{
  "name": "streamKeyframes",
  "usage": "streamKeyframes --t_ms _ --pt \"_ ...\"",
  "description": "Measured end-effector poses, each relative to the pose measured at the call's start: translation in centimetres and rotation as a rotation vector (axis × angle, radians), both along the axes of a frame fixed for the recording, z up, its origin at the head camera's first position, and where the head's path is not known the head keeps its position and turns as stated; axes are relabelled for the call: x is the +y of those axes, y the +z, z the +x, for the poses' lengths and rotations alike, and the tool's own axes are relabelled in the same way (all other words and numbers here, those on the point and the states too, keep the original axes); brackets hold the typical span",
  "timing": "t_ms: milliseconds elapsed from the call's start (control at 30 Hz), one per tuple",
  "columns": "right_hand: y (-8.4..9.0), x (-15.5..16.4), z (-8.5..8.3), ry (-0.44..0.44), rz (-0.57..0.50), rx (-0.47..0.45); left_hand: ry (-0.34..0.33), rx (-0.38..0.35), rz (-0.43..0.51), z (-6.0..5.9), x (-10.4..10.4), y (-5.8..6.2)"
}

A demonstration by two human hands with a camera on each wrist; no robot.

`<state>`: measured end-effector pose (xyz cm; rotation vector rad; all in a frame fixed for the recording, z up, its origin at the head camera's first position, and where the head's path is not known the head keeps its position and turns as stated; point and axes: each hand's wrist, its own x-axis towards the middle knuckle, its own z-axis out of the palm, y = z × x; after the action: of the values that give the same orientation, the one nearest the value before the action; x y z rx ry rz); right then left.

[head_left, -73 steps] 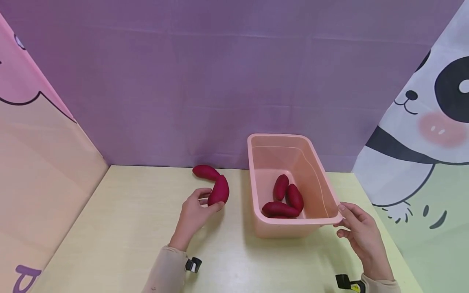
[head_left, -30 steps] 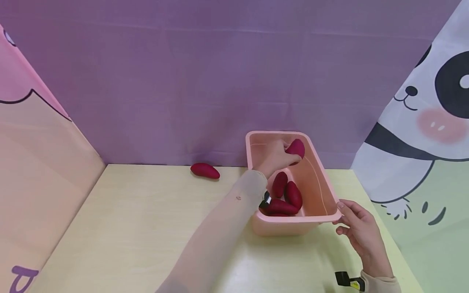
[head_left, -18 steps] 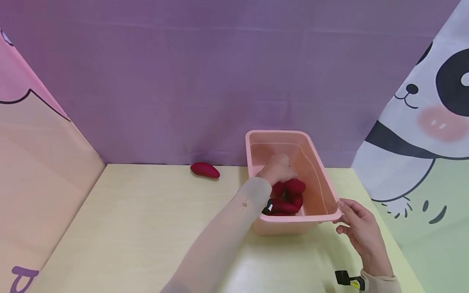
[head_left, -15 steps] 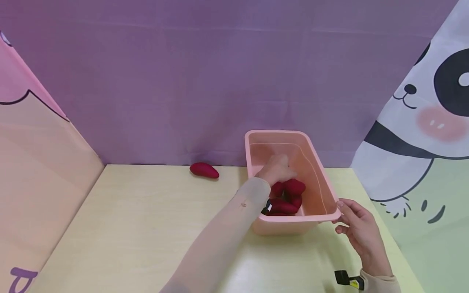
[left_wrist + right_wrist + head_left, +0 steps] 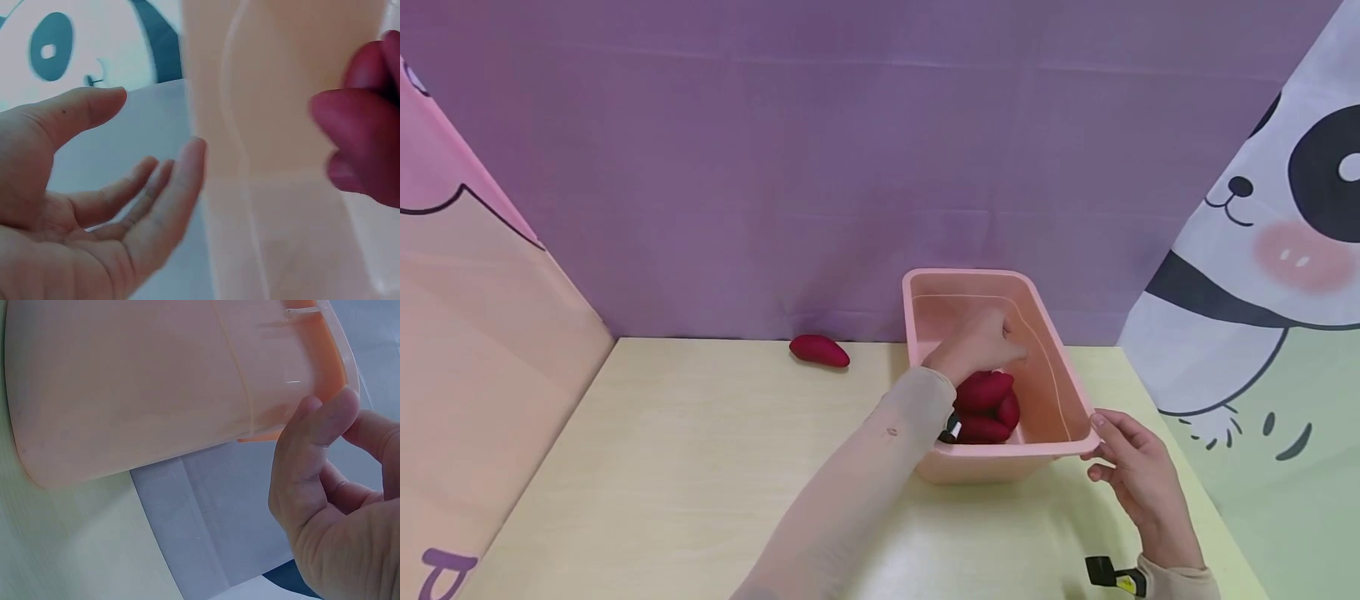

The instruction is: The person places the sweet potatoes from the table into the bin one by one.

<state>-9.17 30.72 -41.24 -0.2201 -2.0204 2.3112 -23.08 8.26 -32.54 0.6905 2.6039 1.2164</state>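
A pink plastic bin [image 5: 1064, 392] stands on the pale table and holds several dark red sweet potatoes [image 5: 987, 393]. My left hand [image 5: 981, 342] reaches into the bin just above that pile. In the left wrist view the left hand [image 5: 147, 156] has relaxed, spread fingers and holds nothing, with a sweet potato [image 5: 369, 144] beside it and the bin wall [image 5: 281, 94] behind. My right hand [image 5: 1103, 450] grips the bin's near right corner. The right wrist view shows the thumb [image 5: 315, 444] against the bin's rim [image 5: 347, 369]. One more sweet potato [image 5: 819, 351] lies on the table by the back wall.
Cloth screens close in the table: purple at the back, pink and orange [image 5: 490, 333] on the left, a panda print [image 5: 1262, 275] on the right. The yellow tabletop [image 5: 685, 467] stretches left of the bin. A small black clip [image 5: 1105, 573] shows at my right wrist.
My left hand carried a sweet potato from the table over into the bin, set it on the pile and let go. It has since lifted slightly. The right hand stayed on the corner.
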Motion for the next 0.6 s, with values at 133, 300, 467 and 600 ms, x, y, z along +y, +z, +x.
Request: streamKeyframes --t_ms 133,300,467,600 --pt "0.0 0.0 0.0 0.004 0.002 0.004 0.001 -0.075 0.069 0.0 -1.3 1.0" --pt "0.1 0.2 0.0 -0.004 0.008 0.0 0.029 -0.072 0.089 -0.4 -3.5 1.5" --pt "0.1 0.3 -0.1 -0.004 0.008 0.001 0.084 0.004 0.072 -0.7 -6.1 1.3" --pt "0.1 0.3 0.0 -0.008 0.008 -0.008 0.09 -0.004 0.124 -0.7 -8.5 0.4"
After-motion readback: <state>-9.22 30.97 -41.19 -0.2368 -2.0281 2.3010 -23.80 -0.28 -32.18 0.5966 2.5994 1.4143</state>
